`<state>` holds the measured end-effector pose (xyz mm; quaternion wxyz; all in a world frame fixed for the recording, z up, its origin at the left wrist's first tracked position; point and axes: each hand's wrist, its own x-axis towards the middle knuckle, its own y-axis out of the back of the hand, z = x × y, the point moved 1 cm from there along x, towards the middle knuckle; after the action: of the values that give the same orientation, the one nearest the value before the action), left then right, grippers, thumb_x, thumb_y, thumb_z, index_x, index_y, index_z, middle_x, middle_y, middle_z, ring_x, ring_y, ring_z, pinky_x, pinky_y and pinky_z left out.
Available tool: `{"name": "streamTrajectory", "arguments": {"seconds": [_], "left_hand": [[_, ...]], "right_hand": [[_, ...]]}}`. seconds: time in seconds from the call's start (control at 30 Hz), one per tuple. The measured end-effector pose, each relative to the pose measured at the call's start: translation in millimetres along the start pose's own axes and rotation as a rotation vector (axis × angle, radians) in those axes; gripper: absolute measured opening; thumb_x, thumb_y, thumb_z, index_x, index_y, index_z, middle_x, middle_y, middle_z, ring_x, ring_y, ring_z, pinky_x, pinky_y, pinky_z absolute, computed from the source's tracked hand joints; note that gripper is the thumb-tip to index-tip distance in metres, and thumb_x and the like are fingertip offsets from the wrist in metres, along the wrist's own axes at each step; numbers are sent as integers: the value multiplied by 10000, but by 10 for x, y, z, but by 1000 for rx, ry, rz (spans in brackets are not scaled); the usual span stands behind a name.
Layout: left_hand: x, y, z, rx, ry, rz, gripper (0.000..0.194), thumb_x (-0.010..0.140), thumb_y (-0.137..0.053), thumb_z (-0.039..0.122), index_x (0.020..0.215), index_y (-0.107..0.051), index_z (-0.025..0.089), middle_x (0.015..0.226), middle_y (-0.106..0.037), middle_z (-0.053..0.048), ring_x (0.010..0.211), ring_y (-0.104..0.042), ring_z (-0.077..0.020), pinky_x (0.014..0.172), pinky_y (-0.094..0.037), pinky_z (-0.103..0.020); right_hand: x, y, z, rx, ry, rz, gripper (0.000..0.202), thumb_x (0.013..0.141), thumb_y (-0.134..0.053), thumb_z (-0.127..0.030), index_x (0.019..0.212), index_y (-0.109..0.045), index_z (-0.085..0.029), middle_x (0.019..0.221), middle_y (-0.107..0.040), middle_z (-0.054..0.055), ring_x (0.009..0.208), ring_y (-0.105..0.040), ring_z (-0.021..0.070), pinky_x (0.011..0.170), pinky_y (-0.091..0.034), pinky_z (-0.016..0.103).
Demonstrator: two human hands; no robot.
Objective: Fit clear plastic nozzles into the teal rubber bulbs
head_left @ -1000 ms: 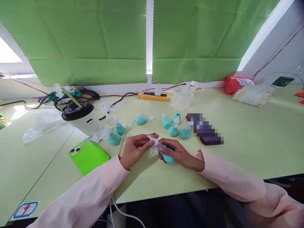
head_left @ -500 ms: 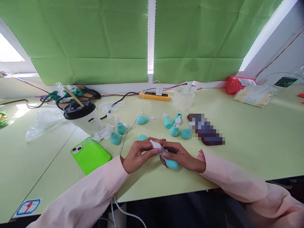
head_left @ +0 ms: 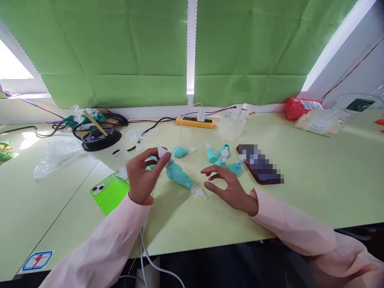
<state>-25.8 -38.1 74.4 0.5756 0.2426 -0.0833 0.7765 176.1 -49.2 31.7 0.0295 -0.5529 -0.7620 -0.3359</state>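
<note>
My left hand [head_left: 141, 176] pinches the white tip of a teal bulb syringe [head_left: 172, 170], whose bulb hangs down to the right. A second teal bulb syringe [head_left: 186, 182], its clear neck and white tip directed toward me, lies right by it; the two overlap, so their boundary is hard to see. My right hand [head_left: 232, 190] is raised, thumb and fingers apart, with nothing between them. Beyond it stand several more bulb syringes, one teal bulb syringe [head_left: 235, 168] closest to the fingers. Another bulb syringe [head_left: 180, 152] lies past my left hand.
On the left are a green phone [head_left: 111, 194] and a white paper cup [head_left: 109, 158] with a black lid. A dark phone [head_left: 264, 168], partly blurred, lies right. Behind are a yellow power strip [head_left: 195, 122], a clear plastic cup [head_left: 232, 127] and a tissue pack [head_left: 318, 122].
Both hands were together on one bulb syringe. They have separated: the left moved left and up with the syringe by its tip, and the right let go and opened.
</note>
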Motion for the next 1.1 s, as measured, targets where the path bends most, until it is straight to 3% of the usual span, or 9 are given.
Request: {"name": "streamTrajectory", "arguments": {"seconds": [0.13, 0.27, 0.57, 0.8, 0.97, 1.03, 1.1], "left_hand": [[124, 2, -174, 446, -150, -138, 227, 652, -560, 348, 777, -615, 166, 667, -597, -17, 549, -524, -123, 546, -428, -226], [149, -46, -284, 665, -171, -268, 275, 719, -471, 333, 896, -581, 153, 639, -593, -35, 550, -538, -143, 564, -412, -238], [165, -38, -277, 849, -168, -262, 439, 752, -417, 283, 1168, -345, 158, 743, -582, -48, 580, -554, -168, 586, -397, -256], [124, -61, -242, 1120, -224, -201, 342, 772, -380, 265, 1107, -397, 201, 899, -570, -48, 597, -554, -157, 503, -383, -248], [100, -42, -212, 1194, -448, -7, 322, 793, -354, 258, 1100, -441, 211, 1088, -488, -89, 831, -525, -210, 521, -401, -265], [90, -76, -198, 1181, -610, -56, 311, 802, -341, 202, 1090, -459, 215, 1103, -483, -93, 921, -481, -225, 612, -422, -294], [83, -165, -173, 1194, -719, -233, 324, 806, -315, 131, 1083, -467, 202, 1085, -501, -99, 961, -457, -230, 667, -427, -316]], "right_hand": [[11, -51, 56, -399, 108, -128, 276, 747, -501, -303, 997, -491, -185, 954, -540, 75, 914, -465, 215, 772, -394, 376], [6, -83, 91, -574, 78, -222, 300, 737, -505, -358, 961, -516, -159, 869, -555, 76, 846, -483, 216, 721, -399, 360], [-12, -124, 124, -660, 45, -274, 230, 758, -469, -366, 838, -557, -169, 805, -519, 58, 784, -474, 179, 680, -382, 306], [-8, -125, 98, -686, 40, -287, 179, 779, -429, -291, 793, -543, -154, 749, -525, 39, 734, -470, 151, 643, -363, 272], [-8, -122, 114, -693, 45, -270, 163, 766, -433, -280, 752, -528, -148, 712, -525, 31, 690, -470, 137, 625, -353, 259], [-10, -124, 120, -695, 47, -273, 158, 760, -436, -277, 744, -525, -147, 705, -524, 30, 681, -471, 135, 622, -351, 256], [-12, -126, 119, -693, 50, -269, 154, 752, -440, -274, 732, -523, -146, 699, -524, 30, 676, -472, 135, 622, -350, 255]]}}
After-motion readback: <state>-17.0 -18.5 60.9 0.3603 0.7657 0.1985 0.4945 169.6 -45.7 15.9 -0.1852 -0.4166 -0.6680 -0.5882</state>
